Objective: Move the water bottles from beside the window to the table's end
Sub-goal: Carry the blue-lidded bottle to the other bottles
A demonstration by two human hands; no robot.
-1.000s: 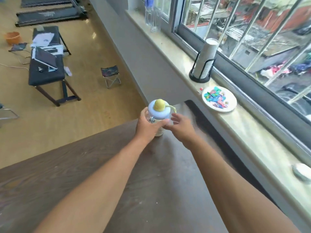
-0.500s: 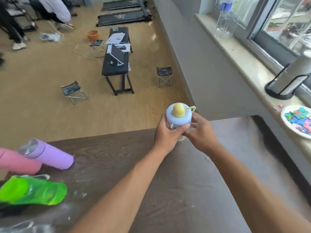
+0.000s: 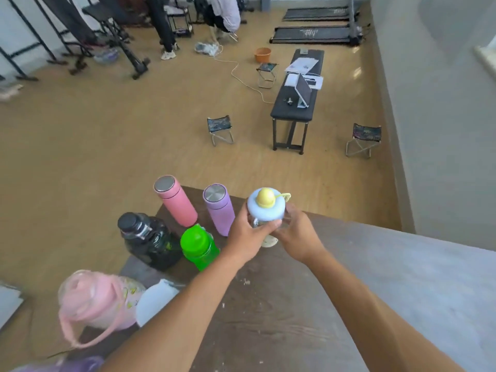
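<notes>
Both hands hold a clear bottle with a pale blue lid and yellow cap (image 3: pixel 265 205) above the dark wooden table (image 3: pixel 281 304). My left hand (image 3: pixel 248 234) wraps its left side and my right hand (image 3: pixel 296 234) its right side. Just left of it at the table's end stand a purple flask (image 3: pixel 218 209), a pink flask (image 3: pixel 175 201), a green bottle (image 3: pixel 198 248) and a black jug (image 3: pixel 149 241). Nearer me sit a pink-lidded jug (image 3: pixel 94 302) and a pale blue lid (image 3: pixel 155 299).
The table's far edge runs just beyond the flasks, with wooden floor below. A black bench (image 3: pixel 295 100), folding stools (image 3: pixel 220 128) and treadmills (image 3: pixel 316 33) stand on the floor. People (image 3: pixel 222 12) are at the far end. A grey wall (image 3: pixel 442 116) is on the right.
My view has swung left from the window sill to the table's end. The held bottle has travelled left with both hands and now hangs beside the group of bottles.
</notes>
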